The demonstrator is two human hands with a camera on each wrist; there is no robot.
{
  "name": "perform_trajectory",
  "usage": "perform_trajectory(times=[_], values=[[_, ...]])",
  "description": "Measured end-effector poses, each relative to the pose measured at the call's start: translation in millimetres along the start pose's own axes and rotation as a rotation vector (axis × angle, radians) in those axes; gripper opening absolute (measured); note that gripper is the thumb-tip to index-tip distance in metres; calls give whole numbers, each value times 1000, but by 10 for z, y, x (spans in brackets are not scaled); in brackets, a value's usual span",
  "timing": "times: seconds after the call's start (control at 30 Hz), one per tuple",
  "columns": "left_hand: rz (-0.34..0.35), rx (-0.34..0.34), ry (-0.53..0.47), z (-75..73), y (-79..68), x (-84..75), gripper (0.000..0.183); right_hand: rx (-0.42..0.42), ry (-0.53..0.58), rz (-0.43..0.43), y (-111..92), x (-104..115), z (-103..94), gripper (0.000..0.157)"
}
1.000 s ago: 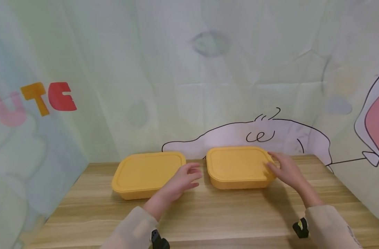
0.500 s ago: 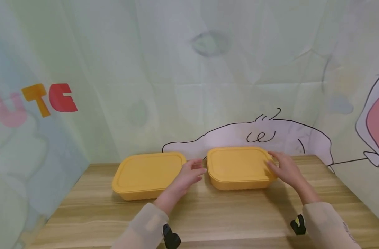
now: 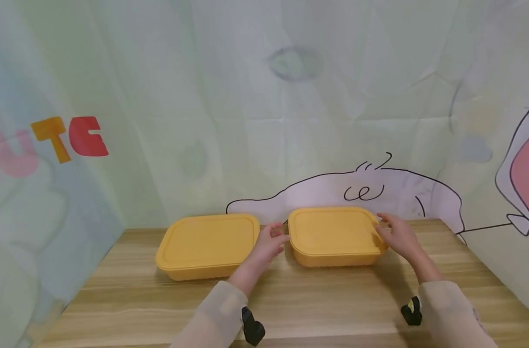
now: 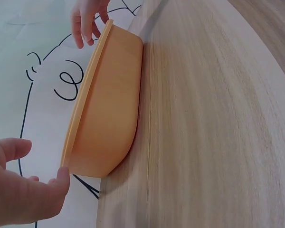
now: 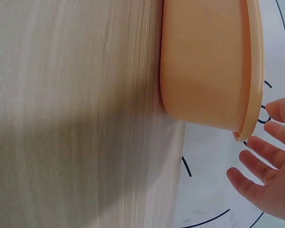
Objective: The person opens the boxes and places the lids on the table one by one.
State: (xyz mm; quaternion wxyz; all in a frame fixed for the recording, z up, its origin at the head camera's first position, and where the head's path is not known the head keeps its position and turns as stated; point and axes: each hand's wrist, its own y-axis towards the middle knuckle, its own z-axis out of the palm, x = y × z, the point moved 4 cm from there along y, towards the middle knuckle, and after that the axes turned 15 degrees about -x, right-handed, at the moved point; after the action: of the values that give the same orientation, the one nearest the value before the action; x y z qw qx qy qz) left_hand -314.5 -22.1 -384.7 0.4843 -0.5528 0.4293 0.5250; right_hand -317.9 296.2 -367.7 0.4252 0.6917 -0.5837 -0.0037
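Two lidded yellow food containers stand side by side on the wooden table, the left container [image 3: 209, 241] and the right container [image 3: 335, 232]. My left hand [image 3: 266, 245] is between them, fingers loosely bent, at the left edge of the right container. In the left wrist view a fingertip of that hand [image 4: 26, 194] meets the container's rim [image 4: 88, 78]. My right hand [image 3: 400, 237] is at the opposite end, its fingers spread. The right wrist view has these fingers [image 5: 259, 166] beside the lid's corner, not curled round it. Both lids are on, so the insides are hidden.
The wooden table [image 3: 325, 304] ends at the back against a printed cloth backdrop [image 3: 247, 121], which also lines both sides. Black wrist devices sit at the left cuff [image 3: 252, 326] and the right cuff [image 3: 412, 311].
My left hand has moved right, away from the left container and up to the right container's edge. My right hand has shifted very slightly to the right. Both containers have stayed in place.
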Motion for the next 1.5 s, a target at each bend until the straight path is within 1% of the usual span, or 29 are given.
perform_trajectory(times=[0.17,0.33,0.47,0.6,0.7,0.9,1.03,1.13,1.23,1.33,1.4,1.47,1.5], values=[[-27,-33,-25,-1,15,12,54,30,-6,34,54,-39,20,42],[-30,-46,-36,-3,36,37,54,46,-10,57,72,-51,75,41],[-27,-61,-45,10,69,74,56,52,12,94,97,-40,132,41],[-26,-85,-54,79,81,96,56,49,24,130,117,-51,134,42],[-25,-101,-47,145,75,103,54,74,23,163,118,-94,109,44],[-7,-81,-58,307,101,141,52,146,71,312,111,-231,7,50],[-18,-93,-72,338,125,182,51,171,109,358,111,-251,20,51],[-27,-107,-84,335,126,207,50,173,137,369,84,-248,54,49],[-24,-117,-89,336,131,223,49,157,156,392,59,-248,91,48],[-10,-115,-99,344,134,218,50,143,166,447,61,-262,115,50],[-2,-111,-104,336,62,136,51,135,170,481,69,-273,119,51],[-4,-114,-112,347,74,156,52,132,178,506,71,-286,121,52],[14,-118,-111,346,93,181,52,132,188,516,68,-294,122,52]])
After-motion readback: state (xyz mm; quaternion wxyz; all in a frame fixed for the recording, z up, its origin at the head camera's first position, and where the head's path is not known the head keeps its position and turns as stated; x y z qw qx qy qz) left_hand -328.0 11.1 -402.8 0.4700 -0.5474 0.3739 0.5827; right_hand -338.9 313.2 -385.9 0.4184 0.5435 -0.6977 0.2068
